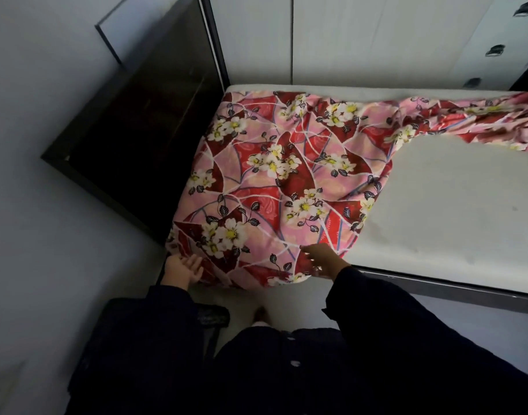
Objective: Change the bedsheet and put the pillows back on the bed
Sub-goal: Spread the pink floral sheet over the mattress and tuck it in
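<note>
A red and pink floral bedsheet (pixel 274 181) covers the left end of a bare white mattress (pixel 454 205), with a bunched strip trailing toward the far right along the back edge. Its near corner hangs over the mattress corner. My left hand (pixel 183 269) is palm up with straight fingers against the sheet at the near left corner. My right hand (pixel 322 260) rests with spread fingers on the sheet's near edge, holding nothing. No pillows are in view.
A dark headboard (pixel 142 127) stands at the left end of the bed. A white wall (pixel 361 37) runs behind the mattress. The grey bed frame rail (pixel 454 287) runs along the near side. A dark object (pixel 211 316) lies on the pale floor by my feet.
</note>
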